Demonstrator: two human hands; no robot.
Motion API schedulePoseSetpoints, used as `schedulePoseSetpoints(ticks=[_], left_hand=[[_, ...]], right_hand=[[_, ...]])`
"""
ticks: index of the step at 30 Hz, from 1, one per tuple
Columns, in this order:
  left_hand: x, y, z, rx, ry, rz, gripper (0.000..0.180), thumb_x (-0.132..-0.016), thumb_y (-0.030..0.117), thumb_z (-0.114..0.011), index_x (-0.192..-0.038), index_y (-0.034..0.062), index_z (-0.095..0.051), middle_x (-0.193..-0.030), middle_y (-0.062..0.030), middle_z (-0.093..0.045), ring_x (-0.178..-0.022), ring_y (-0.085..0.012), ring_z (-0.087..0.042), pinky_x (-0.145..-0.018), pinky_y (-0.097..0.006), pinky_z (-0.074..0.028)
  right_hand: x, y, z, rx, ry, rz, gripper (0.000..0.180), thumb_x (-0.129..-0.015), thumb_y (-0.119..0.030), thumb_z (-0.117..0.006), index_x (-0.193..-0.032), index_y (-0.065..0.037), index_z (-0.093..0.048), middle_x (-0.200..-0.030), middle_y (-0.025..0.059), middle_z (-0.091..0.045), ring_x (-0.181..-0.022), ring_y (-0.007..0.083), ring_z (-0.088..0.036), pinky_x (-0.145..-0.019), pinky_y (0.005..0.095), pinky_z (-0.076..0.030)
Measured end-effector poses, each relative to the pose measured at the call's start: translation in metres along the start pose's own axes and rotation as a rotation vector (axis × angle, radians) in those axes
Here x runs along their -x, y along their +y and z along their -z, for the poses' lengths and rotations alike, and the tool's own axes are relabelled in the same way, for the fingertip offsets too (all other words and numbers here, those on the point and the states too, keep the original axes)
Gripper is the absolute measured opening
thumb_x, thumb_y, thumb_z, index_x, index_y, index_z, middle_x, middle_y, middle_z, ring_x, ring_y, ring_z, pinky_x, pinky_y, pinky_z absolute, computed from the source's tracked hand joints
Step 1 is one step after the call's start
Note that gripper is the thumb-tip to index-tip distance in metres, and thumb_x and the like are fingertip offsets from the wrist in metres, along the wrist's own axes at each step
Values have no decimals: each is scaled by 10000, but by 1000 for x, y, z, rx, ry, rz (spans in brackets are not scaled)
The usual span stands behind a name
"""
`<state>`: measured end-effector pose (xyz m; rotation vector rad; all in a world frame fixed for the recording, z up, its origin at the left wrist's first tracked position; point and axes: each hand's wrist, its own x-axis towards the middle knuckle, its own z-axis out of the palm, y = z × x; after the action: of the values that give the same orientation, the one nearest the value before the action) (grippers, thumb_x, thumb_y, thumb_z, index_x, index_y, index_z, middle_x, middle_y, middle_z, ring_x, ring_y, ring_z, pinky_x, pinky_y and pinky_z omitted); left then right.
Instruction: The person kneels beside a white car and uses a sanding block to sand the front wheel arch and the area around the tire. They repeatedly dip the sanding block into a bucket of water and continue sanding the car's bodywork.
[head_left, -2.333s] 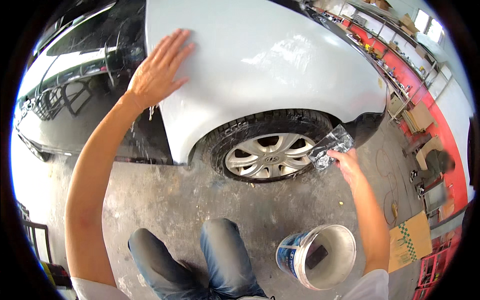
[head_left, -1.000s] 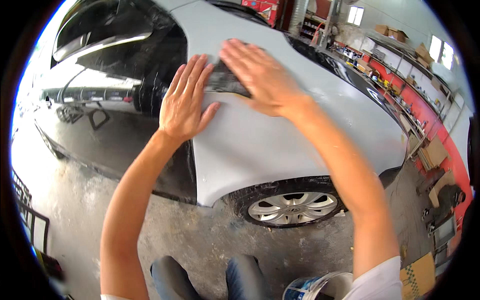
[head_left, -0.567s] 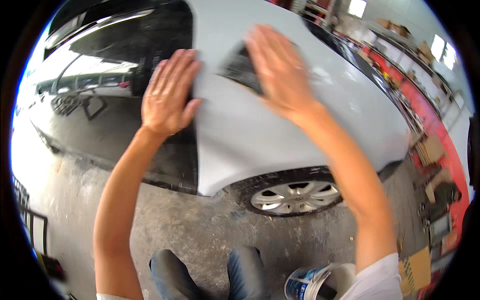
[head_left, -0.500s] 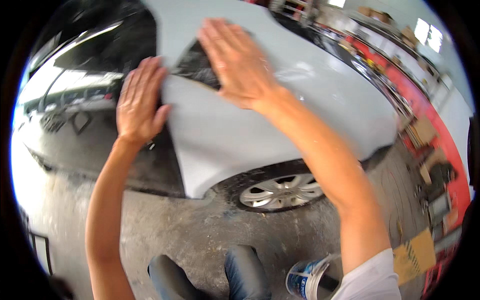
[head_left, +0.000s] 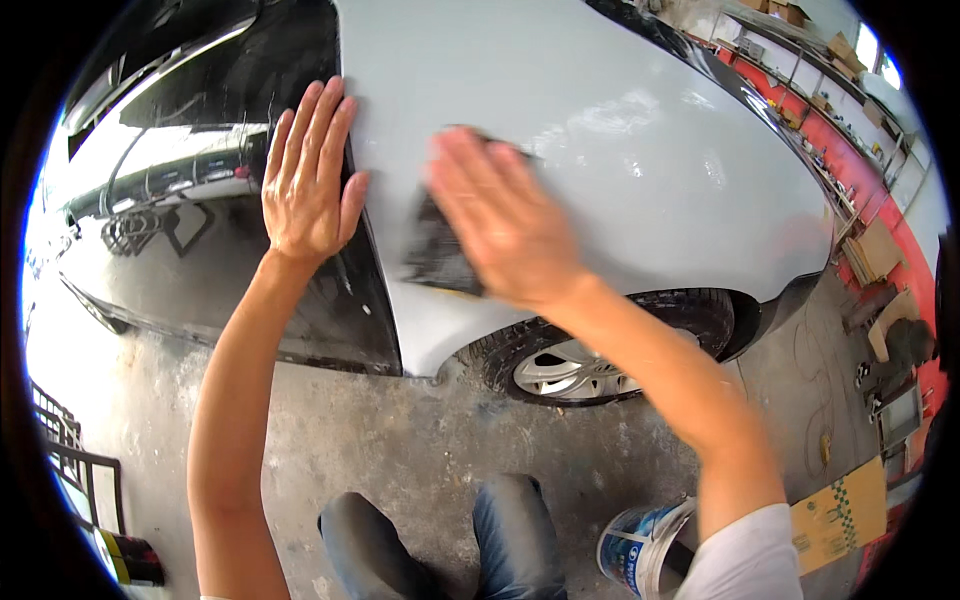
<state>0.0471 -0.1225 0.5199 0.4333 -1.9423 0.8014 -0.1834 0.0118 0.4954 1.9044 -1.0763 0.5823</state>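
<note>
A pale grey car fender (head_left: 450,60) with wet, shiny patches spreads before me, next to a glossy black door (head_left: 225,275). Fingers outstretched, my left hand (head_left: 310,200) lies flat where the door meets the fender. My right hand (head_left: 515,235) is blurred by motion and presses a dark sheet of sandpaper (head_left: 435,250) against the fender, above the wheel arch. The sheet sticks out beyond the fingers on the left; its middle is hidden under the palm.
Below the fender stands a wheel (head_left: 545,375) with a silver rim. A bucket (head_left: 620,545) sits by my right knee, beside flat cardboard (head_left: 845,510). Cluttered shelves (head_left: 800,75) line the right wall. A black metal frame (head_left: 95,465) stands at lower left.
My right hand has slid the sandpaper down the fender toward the wheel arch. The left hand stays flat at the door edge, while the view has shifted a little.
</note>
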Motion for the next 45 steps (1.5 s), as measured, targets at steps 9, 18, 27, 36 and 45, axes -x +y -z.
schedulePoseSetpoints(ticks=[9,18,27,36,45], left_hand=[[-8,2,-5,-6,19,-24,612,-1067,406,-367,-1537,19,-439,-1601,-170,-430,-1514,-351,-356,-1236,-496,-271],[-2,-5,-6,-96,4,-118,619,-1106,418,-297,-1564,11,-383,-1631,-192,-367,-1521,-380,-323,-1244,-490,-253],[-8,9,-10,-57,2,-97,635,-1093,382,-287,-1594,-7,-297,-1652,-211,-312,-1543,-390,-269,-1259,-520,-190],[-111,94,-32,3,-170,-206,671,-1055,390,-414,-1602,21,-291,-1665,-209,-276,-1555,-384,-233,-1265,-514,-180],[-113,97,-30,8,-138,-172,690,-1043,411,-435,-1604,35,-293,-1659,-190,-301,-1545,-385,-262,-1264,-528,-206]], right_hand=[[71,44,41,178,-200,150,481,-1020,-160,-440,-1475,-46,-546,-1584,106,-475,-1503,244,-394,-1256,431,-259],[63,30,-7,-231,58,-57,545,-966,-69,-522,-1509,-55,-476,-1612,153,-414,-1524,286,-344,-1243,468,-301],[214,145,99,244,155,-1108,961,-1021,-615,-436,-1572,130,-181,-1662,322,-159,-1565,441,-127,-1267,554,-94],[145,130,76,30,-49,-265,744,-908,-237,-581,-1568,5,-337,-1648,264,-272,-1567,397,-199,-1270,517,-184],[150,159,76,255,282,-907,862,-913,-321,-647,-1542,133,-270,-1614,356,-250,-1544,487,-178,-1260,597,-117]])
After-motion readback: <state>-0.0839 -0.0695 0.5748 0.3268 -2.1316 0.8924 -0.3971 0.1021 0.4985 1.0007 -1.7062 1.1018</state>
